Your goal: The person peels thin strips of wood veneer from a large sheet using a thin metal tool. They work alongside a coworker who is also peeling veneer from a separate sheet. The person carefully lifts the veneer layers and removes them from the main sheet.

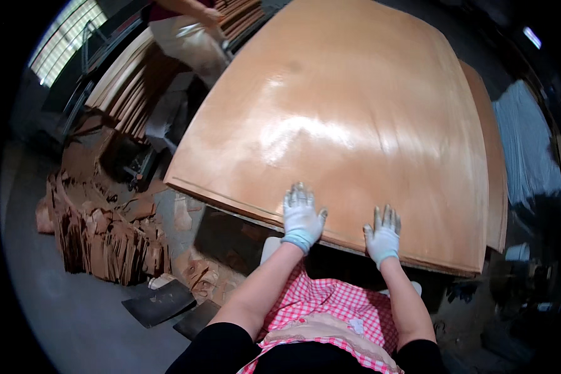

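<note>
At centre frame: large glossy veneer sheet [349, 118], tan-orange, topmost of a stack [497, 187] whose lower sheets show past its right edge. Near edge runs from left of centre down to lower right.

Left hand [302, 215], pale glove, flat on the sheet just inside the near edge; grip apart, fingers spread, clamped on nothing. Right hand [383, 234], same glove, flat beside it to the right, fingers spread, holding nothing.

Lower centre: red-and-white checked apron [330, 305] between the forearms.

Left of frame: heap of brown veneer scraps [106, 240] on grey floor [62, 318]; floor bare beyond it. Two dark flat plates [162, 302] lie near the heap.

Upper left: another person [187, 31] beside stacked veneer strips [128, 84].

Right of frame: grey-blue cloth [527, 143], well apart from the hands.
</note>
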